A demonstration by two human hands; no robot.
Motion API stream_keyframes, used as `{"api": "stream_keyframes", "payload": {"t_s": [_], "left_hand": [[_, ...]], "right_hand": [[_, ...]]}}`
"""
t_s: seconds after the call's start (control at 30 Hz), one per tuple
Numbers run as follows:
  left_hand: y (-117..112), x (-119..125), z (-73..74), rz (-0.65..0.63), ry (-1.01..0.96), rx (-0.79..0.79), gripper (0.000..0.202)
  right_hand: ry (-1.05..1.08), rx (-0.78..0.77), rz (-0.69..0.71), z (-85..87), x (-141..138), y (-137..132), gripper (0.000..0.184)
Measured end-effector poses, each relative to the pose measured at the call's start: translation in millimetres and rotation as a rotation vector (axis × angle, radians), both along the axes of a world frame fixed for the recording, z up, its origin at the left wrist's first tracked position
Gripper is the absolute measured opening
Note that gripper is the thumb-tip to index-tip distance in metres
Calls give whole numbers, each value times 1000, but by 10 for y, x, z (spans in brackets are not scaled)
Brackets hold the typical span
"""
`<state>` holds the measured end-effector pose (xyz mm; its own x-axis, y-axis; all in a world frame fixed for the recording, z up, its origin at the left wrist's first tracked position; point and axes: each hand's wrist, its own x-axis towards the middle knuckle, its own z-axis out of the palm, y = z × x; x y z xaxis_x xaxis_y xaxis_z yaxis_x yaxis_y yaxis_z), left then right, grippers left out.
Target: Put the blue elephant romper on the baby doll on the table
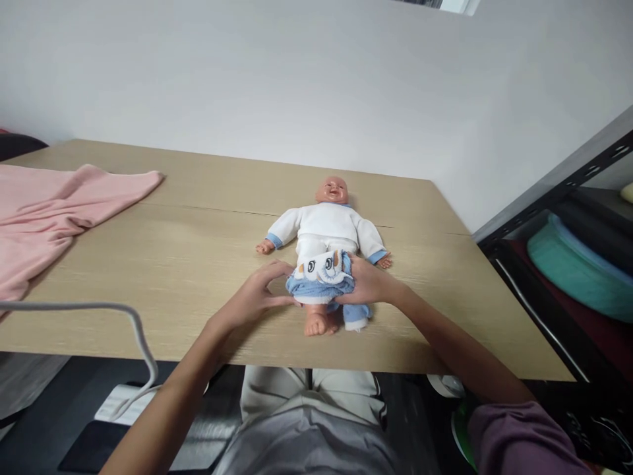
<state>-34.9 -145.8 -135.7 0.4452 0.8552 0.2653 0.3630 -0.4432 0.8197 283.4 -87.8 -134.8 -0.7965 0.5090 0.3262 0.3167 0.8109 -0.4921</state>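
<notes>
A plain indoor workroom is showing: a pale wood-laminate table [173,264] is standing against a bare white wall [297,79], a black metal storage rack [544,203] is flanking its right edge, a pink fabric sheet [49,211] is lying over its left edge, and a plastic baby doll in white and blue clothes [329,227] is lying near its front edge.

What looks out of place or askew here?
On the doll, the blue trousers are bunched at the hips, held between the left hand and right hand: one leg is covered, the other bare. A pink cloth lies rumpled at the left end of the table.
</notes>
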Motion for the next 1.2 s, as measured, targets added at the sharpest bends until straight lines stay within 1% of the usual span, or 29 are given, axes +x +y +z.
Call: {"api": "stream_keyframes", "payload": {"t_s": [0.07,0.1,0.2,0.23,0.27,0.3,0.37,0.43,0.5,0.57,0.6,0.67,0.7,0.77,0.83,0.87,0.93,1.0,1.03,1.1,1.13,1.2], "left_hand": [[6,-8,9,-14,-24,-13,40],[7,-11,9,-17,-30,-23,36],[1,-8,-10,0,-30,-49,31],[-2,-3,-22,5,-29,-63,31],[-5,3,-33,11,-34,-82,33],[-6,9,-43,15,-45,-105,34],[1,15,-49,13,-84,-150,36],[23,10,-33,-6,-155,-202,36],[59,-6,4,-56,-217,-273,36],[104,-31,53,-94,-238,-336,36],[129,-44,79,-101,-227,-350,35],[183,-65,131,-91,-195,-332,34],[211,-66,159,-78,-177,-308,34],[266,-35,227,-57,-125,-249,35],[314,57,323,-62,-37,-170,38],[337,127,383,-84,26,-126,41],[388,303,522,-173,179,-23,46],[468,500,669,-300,340,57,51],[525,597,738,-364,410,64,53],[675,770,852,-488,487,-3,53],[763,844,891,-557,483,-64,51],[939,964,932,-690,402,-181,46]], "right_hand": [[24,21,24,-24,67,15,42],[43,6,28,-23,105,12,51],[58,-112,14,21,225,-44,86],[54,-169,1,36,263,-73,95],[62,-231,-26,44,297,-102,100],[86,-296,-61,43,329,-126,100],[173,-435,-99,15,375,-153,84],[295,-611,-80,-35,398,-147,66],[400,-816,-34,-87,400,-118,53],[516,-967,-38,-125,397,-84,49],[557,-1007,-51,-137,399,-70,48],[593,-1036,-73,-145,416,-50,51],[574,-1037,-77,-140,432,-46,54],[466,-1018,-60,-115,475,-49,59],[325,-946,-39,-73,519,-60,60],[255,-897,-33,-51,535,-66,58],[161,-810,-24,-13,548,-75,52],[166,-771,-13,4,538,-76,48],[199,-770,-4,4,528,-74,48],[288,-777,4,-4,512,-72,51],[320,-783,-6,-9,511,-74,53],[349,-803,-46,-8,529,-84,59]]}}
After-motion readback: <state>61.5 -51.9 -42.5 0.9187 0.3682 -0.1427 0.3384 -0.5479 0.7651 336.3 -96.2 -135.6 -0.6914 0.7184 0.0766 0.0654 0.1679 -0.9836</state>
